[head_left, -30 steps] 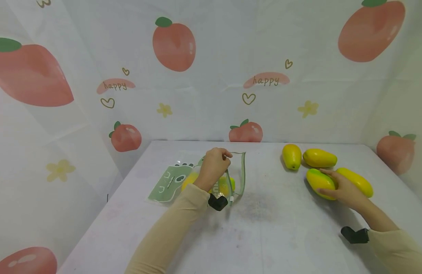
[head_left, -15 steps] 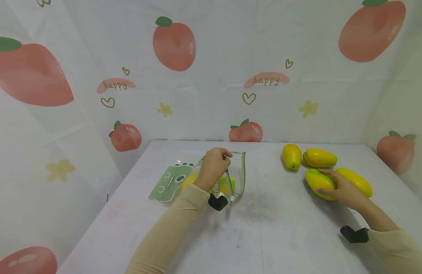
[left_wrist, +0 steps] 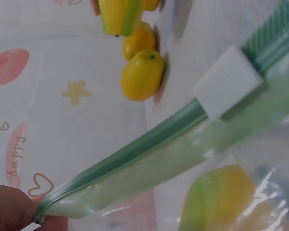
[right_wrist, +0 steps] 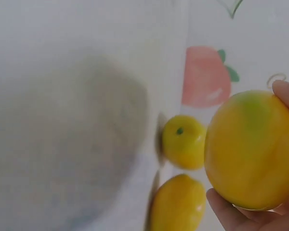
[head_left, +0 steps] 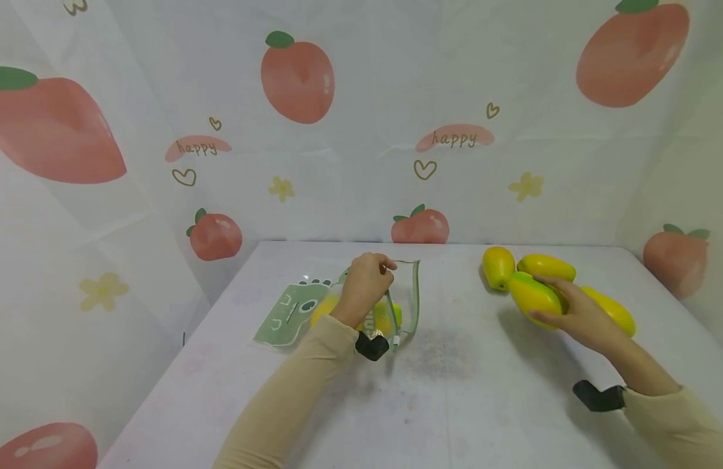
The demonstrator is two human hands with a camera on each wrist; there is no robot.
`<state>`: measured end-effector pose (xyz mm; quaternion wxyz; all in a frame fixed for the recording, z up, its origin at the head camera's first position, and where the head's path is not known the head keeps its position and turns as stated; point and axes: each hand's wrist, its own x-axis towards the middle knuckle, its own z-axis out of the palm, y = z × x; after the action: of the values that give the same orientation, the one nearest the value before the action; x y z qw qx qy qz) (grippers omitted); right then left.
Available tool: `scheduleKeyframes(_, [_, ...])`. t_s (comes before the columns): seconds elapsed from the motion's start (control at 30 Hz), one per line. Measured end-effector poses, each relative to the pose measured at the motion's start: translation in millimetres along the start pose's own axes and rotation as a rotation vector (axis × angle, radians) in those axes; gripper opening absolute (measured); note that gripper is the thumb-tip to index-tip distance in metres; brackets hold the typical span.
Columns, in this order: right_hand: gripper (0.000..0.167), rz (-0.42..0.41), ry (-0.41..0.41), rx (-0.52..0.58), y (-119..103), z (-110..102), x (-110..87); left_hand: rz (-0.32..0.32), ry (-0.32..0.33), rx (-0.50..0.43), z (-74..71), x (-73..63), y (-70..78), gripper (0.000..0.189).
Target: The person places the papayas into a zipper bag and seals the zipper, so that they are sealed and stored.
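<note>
My left hand (head_left: 367, 286) pinches the open mouth of a clear zip bag (head_left: 288, 316) with a green cartoon-face print. Its green zip edge and white slider (left_wrist: 229, 83) cross the left wrist view. Inside the bag lie yellow-green mangoes (left_wrist: 216, 202), partly hidden by my hand and the print; I cannot tell how many. On the right, my right hand (head_left: 587, 319) grips another mango (head_left: 531, 293) between thumb and fingers. That mango hangs above the table, its shadow apart below it. In the right wrist view the held mango (right_wrist: 253, 149) fills the right side.
Three more mangoes lie at the back right: one upright in view (head_left: 498, 267), one sideways (head_left: 547, 267) and one behind my right hand (head_left: 612, 311). The white table (head_left: 443, 404) ends at a fruit-printed cloth backdrop (head_left: 361, 176).
My right hand has lifted the mango off the table and carried it slightly up and left. The left hand and the bag have stayed in place.
</note>
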<state>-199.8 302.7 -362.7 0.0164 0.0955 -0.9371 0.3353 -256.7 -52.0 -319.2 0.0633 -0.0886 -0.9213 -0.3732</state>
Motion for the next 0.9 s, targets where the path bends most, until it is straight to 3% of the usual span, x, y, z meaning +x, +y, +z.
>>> scheduleKeyframes(0.37, [0.077,-0.056,0.083,0.048,-35,8,-4.0,0.008,0.007,0.007,-0.3,-1.3,-1.1,0.025])
scheduleKeyframes(0.67, [0.075,-0.126,0.172,0.068,-50,18,-6.2,-0.017,0.002,0.0,0.2,-0.9,-2.4,0.024])
scheduleKeyframes(0.9, [0.074,-0.136,0.155,0.081,-60,30,-5.5,-0.013,0.001,0.005,0.2,-0.2,-2.6,0.025])
